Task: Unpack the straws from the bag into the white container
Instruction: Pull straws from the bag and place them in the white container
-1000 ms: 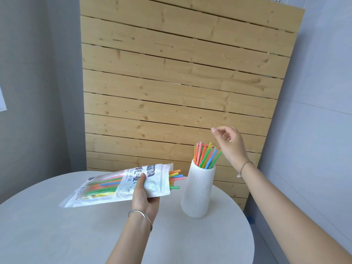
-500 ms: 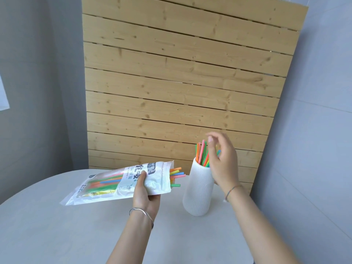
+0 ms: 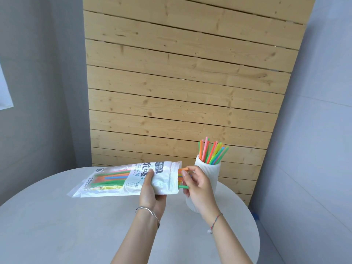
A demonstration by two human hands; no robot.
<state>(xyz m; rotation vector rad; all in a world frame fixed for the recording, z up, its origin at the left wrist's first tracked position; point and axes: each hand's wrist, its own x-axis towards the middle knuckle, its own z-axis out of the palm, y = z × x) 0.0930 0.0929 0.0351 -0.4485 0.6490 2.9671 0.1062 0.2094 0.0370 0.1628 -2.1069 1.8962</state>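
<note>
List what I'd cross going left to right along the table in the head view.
Bag → left hand gripping it → right hand pinching an orange straw at its mouth → white container, partly behind that hand.

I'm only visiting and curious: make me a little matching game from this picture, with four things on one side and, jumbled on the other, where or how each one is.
Things
1. bag
2. white container
3. left hand
4. right hand

States
A. pinches the straw ends poking from the bag's mouth
B. stands upright on the table, with straws sticking out of its top
C. held above the table, lying nearly flat
D. grips the bag, thumb on top

Pairs: 1-C, 2-B, 3-D, 4-A
</note>
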